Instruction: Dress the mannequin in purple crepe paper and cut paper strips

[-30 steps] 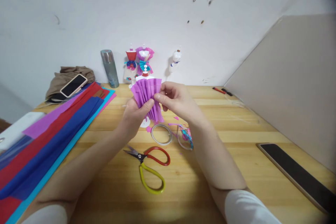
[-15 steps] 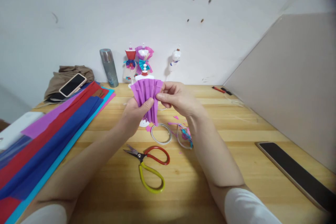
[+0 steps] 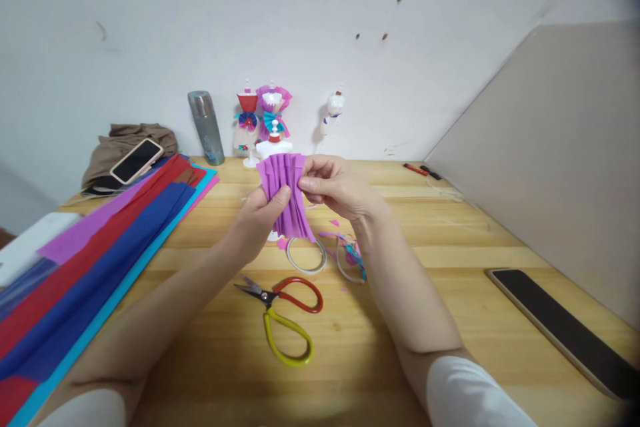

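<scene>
A pleated piece of purple crepe paper (image 3: pixel 283 177) is held up between my two hands. My left hand (image 3: pixel 257 217) grips it from the left, thumb pressed across the folds. With thumb and fingers, my right hand (image 3: pixel 333 185) pinches its right edge. Directly behind the paper stands a small white mannequin (image 3: pixel 274 146) with a red neck band; the paper hides most of its body. Below my hands lie scissors (image 3: pixel 270 298) with one red and one yellow handle, blades apart. A roll of narrow tape (image 3: pixel 306 271) rests just beyond them.
Dressed mannequins (image 3: pixel 247 105) and a steel flask (image 3: pixel 206 127) stand by the wall. Coloured crepe sheets (image 3: pixel 125 247) cover the left side, near a phone (image 3: pixel 137 161) on brown cloth. Paper scraps (image 3: pixel 354 255) lie beside my right wrist. A dark flat device (image 3: pixel 555 327) is at the right.
The purple paper's top has drawn narrower, and its lower end has swung to the right. Both hands keep hold of it, nearly in place.
</scene>
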Available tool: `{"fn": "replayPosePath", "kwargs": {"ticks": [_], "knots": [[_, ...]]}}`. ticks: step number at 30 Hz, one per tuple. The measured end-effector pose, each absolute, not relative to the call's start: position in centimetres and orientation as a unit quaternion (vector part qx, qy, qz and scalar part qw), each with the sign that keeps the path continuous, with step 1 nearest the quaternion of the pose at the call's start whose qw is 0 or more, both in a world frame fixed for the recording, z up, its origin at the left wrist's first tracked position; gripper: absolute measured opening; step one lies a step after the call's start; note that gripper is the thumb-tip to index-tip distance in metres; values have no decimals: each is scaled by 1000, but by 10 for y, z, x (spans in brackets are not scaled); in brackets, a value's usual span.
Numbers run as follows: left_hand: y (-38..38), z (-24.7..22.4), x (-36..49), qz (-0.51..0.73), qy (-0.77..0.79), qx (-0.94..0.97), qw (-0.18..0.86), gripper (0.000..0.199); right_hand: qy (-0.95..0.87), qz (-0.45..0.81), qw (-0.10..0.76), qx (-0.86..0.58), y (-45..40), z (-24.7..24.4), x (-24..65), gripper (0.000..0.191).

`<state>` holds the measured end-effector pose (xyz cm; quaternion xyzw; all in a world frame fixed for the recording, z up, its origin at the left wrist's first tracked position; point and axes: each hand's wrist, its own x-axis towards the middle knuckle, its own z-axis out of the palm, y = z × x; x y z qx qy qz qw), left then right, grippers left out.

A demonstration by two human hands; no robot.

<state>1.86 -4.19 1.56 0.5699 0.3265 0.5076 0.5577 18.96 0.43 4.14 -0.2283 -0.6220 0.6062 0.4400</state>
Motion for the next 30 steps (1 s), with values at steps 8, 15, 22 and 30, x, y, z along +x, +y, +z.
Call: {"fn": "replayPosePath", "kwargs": {"ticks": [8, 15, 22, 30], "knots": [[-40, 10, 15, 511, 376, 556, 536, 46, -608, 596, 452, -265, 4, 38, 184, 46], [-39, 6, 14, 521, 378, 547, 535, 37, -619, 562, 465, -291, 0, 43, 179, 44], [-39, 6, 15, 534, 393, 552, 506, 32, -656, 489, 489, -303, -11, 50, 176, 28], [-39, 16, 14, 544, 388, 617, 416, 27, -683, 427, 469, -361, -22, 53, 173, 34]]}}
